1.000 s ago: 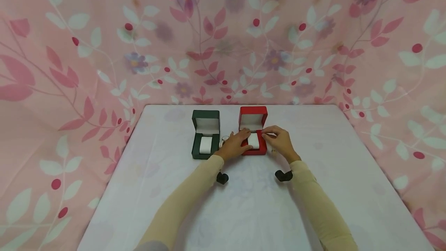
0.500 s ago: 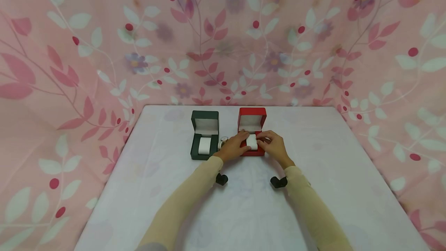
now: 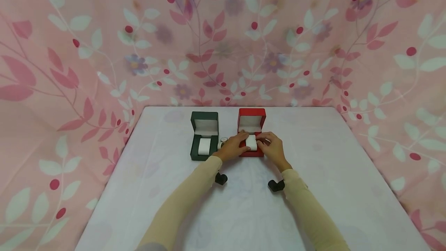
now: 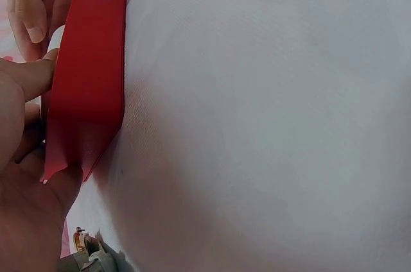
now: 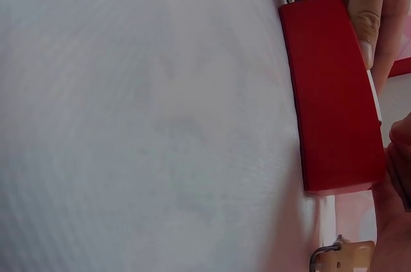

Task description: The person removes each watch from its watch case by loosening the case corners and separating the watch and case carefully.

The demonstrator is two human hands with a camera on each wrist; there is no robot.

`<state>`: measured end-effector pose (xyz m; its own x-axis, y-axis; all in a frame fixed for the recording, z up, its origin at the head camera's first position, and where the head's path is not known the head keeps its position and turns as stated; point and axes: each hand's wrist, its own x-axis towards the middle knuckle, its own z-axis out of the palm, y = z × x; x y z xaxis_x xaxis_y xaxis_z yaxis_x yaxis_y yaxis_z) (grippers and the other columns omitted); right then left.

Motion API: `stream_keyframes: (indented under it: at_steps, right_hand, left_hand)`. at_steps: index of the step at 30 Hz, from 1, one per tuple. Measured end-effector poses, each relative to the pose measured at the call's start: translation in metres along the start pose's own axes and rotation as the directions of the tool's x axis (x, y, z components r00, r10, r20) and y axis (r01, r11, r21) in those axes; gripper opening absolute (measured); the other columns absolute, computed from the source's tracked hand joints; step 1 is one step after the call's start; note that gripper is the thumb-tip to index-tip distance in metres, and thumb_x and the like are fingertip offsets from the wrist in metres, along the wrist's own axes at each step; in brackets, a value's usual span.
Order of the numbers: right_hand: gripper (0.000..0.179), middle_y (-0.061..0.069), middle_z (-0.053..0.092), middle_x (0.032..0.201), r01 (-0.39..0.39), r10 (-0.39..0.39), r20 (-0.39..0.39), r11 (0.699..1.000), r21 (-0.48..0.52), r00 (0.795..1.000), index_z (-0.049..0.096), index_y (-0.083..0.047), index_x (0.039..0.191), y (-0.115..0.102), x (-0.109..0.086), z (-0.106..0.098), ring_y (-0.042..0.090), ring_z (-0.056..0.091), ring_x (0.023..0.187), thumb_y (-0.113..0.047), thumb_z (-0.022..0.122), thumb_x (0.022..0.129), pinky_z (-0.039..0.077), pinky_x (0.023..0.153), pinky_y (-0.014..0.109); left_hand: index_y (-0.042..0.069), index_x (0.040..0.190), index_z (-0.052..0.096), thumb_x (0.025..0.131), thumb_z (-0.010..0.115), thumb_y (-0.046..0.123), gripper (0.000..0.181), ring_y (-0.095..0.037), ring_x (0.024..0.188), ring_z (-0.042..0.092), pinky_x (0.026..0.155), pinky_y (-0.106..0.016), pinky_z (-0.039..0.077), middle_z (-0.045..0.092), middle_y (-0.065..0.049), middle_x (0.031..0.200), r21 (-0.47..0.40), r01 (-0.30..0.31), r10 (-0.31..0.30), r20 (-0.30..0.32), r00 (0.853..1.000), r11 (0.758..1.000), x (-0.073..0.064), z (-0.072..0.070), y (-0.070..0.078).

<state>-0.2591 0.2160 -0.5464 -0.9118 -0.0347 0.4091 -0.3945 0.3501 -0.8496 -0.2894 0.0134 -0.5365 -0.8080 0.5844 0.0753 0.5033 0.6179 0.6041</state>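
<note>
An upright-lidded red watch box [image 3: 251, 112] stands at the back of the table, with a white watch cushion [image 3: 251, 142] inside it. My left hand [image 3: 232, 147] holds the box from its left side, the thumb at the front rim beside the cushion. In the left wrist view, its fingers wrap the end of the red box [image 4: 90, 54]. From the right, my right hand [image 3: 273, 149] reaches in with curled fingers and grips the cushion's right edge. That hand [image 4: 32, 9] also shows over the box in the left wrist view; the fingertips deep inside are hidden.
Left of my left hand stands an open dark green watch box [image 3: 204, 116] with its own white cushion [image 3: 204, 146]. A watch [image 3: 223, 140] lies between the boxes. Right of the red box, a tan strap with a buckle [image 5: 347, 256] lies on the white tablecloth [image 3: 244, 216].
My right hand has moved left from the red box's right rim to the cushion's right edge. The left hand stays on the box.
</note>
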Motion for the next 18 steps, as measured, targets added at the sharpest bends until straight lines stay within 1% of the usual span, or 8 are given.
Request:
stream_keyframes:
  at_steps: [2, 5, 9, 12, 15, 16, 18]
  right_hand:
    - [0.014, 0.021, 0.063, 0.106, -0.001, 0.001, -0.001, 1.0, 0.0, 1.0, 0.072, 0.007, 0.099, -0.002, 0.001, 0.001, 0.037, 0.061, 0.105, 0.005, 0.069, 0.085, 0.05, 0.093, 0.046]
    - [0.013, 0.017, 0.063, 0.105, -0.022, 0.022, 0.001, 1.0, -0.021, 1.0, 0.073, 0.005, 0.098, -0.003, 0.003, 0.001, 0.031, 0.062, 0.105, 0.005, 0.07, 0.085, 0.051, 0.093, 0.04]
    - [0.015, 0.015, 0.063, 0.106, -0.033, 0.034, 0.015, 0.999, -0.034, 0.999, 0.072, 0.004, 0.1, -0.003, 0.005, 0.001, 0.028, 0.062, 0.105, 0.003, 0.07, 0.086, 0.051, 0.093, 0.037]
    - [0.017, 0.02, 0.063, 0.107, -0.019, 0.019, 0.019, 1.0, -0.009, 1.0, 0.071, 0.006, 0.103, -0.001, 0.005, 0.0, 0.033, 0.062, 0.105, 0.003, 0.069, 0.087, 0.051, 0.091, 0.042]
    - [0.018, 0.025, 0.063, 0.106, 0.002, -0.002, 0.021, 1.0, 0.006, 1.0, 0.07, 0.007, 0.105, 0.0, 0.006, -0.004, 0.039, 0.061, 0.105, 0.003, 0.068, 0.088, 0.051, 0.09, 0.048]
    - [0.018, 0.025, 0.063, 0.106, 0.004, -0.004, 0.021, 1.0, 0.011, 1.0, 0.07, 0.007, 0.106, 0.0, 0.006, -0.006, 0.04, 0.061, 0.105, 0.002, 0.068, 0.088, 0.051, 0.09, 0.049]
    - [0.018, 0.022, 0.064, 0.106, -0.001, 0.001, 0.022, 1.0, -0.005, 1.0, 0.07, 0.005, 0.106, -0.002, 0.008, -0.01, 0.037, 0.062, 0.105, 0.0, 0.067, 0.09, 0.051, 0.091, 0.048]
  left_hand:
    - [0.007, 0.149, 0.04, 0.095, 0.066, 0.03, 0.064, -0.019, 0.145, 0.024, 0.115, -0.036, 0.026, 0.035, -0.007, 0.155, 0.004, -0.001, 0.001, -0.003, 1.0, 1.0, 0.0, -0.001, -0.001]
    - [0.007, 0.149, 0.04, 0.094, 0.066, 0.03, 0.065, -0.019, 0.145, 0.024, 0.115, -0.036, 0.026, 0.036, -0.006, 0.154, 0.009, 0.002, -0.002, -0.006, 1.0, 1.0, -0.001, -0.003, 0.0]
    - [0.006, 0.148, 0.041, 0.094, 0.067, 0.031, 0.064, -0.02, 0.144, 0.026, 0.114, -0.036, 0.027, 0.038, -0.006, 0.153, 0.052, 0.005, -0.004, -0.01, 1.0, 0.999, -0.002, -0.005, 0.002]
    - [0.007, 0.148, 0.042, 0.093, 0.067, 0.033, 0.065, -0.019, 0.143, 0.028, 0.114, -0.035, 0.028, 0.039, -0.006, 0.153, 0.074, 0.009, -0.009, 0.0, 1.0, 0.997, -0.004, -0.006, 0.004]
    - [0.008, 0.148, 0.042, 0.093, 0.067, 0.036, 0.067, -0.017, 0.143, 0.028, 0.113, -0.035, 0.029, 0.037, -0.004, 0.154, 0.073, 0.019, -0.02, 0.007, 1.0, 0.997, -0.007, -0.01, 0.006]
    - [0.009, 0.148, 0.041, 0.093, 0.067, 0.037, 0.067, -0.017, 0.143, 0.028, 0.113, -0.035, 0.029, 0.037, -0.004, 0.154, 0.069, 0.024, -0.024, 0.004, 1.0, 0.997, -0.008, -0.011, 0.007]
    - [0.01, 0.149, 0.041, 0.094, 0.065, 0.038, 0.066, -0.016, 0.144, 0.027, 0.113, -0.036, 0.03, 0.036, -0.003, 0.155, 0.078, 0.023, -0.022, -0.011, 1.0, 0.997, -0.009, -0.016, 0.008]
